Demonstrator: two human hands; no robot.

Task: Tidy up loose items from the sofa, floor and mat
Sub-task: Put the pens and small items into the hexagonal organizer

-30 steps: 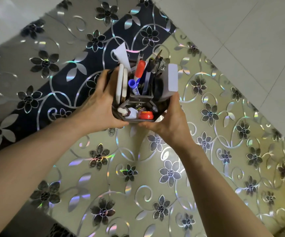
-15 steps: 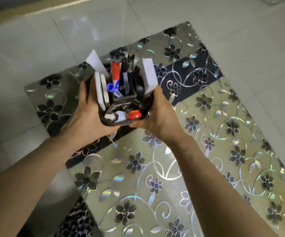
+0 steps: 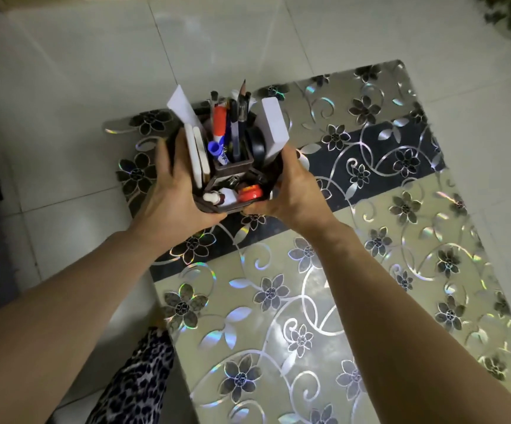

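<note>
Your left hand (image 3: pixel 168 194) and right hand (image 3: pixel 291 191) grasp the organizer (image 3: pixel 232 175) from opposite sides, fingers curled round its dark walls. You hold it in the air above the far end of the mat (image 3: pixel 355 270), over the black band of the mat's pattern.

Hidden or unclear:
- The organizer's base and side walls are mostly covered by your palms; only the front rim and inner dividers show.
- Your fingertips on the far sides are out of sight.
- Small dark items between the front and centre compartments cannot be identified.
- The dark round object (image 3: pixel 255 142) behind the pen cup is partly hidden by the white block (image 3: pixel 274 123).
- A leopard-print garment (image 3: pixel 138 377) is cut off at the bottom edge.
- Objects in the top right corner are blurred.

Orientation:
- The organizer stands roughly upright, open top facing you.
- The pens (image 3: pixel 236 127) and red marker (image 3: pixel 219 120) stand on end, long axes running away from you, tips fanning slightly outward.
- The pencil (image 3: pixel 242 93) points its sharpened tip up and away.
- Two white flat pieces (image 3: pixel 197 154) stand on edge in the left compartment.
- A white bottle (image 3: pixel 220 197) and a red cap (image 3: pixel 249 192) lie in the front compartment.

The tile floor (image 3: pixel 79 102) surrounds the mat.
</note>
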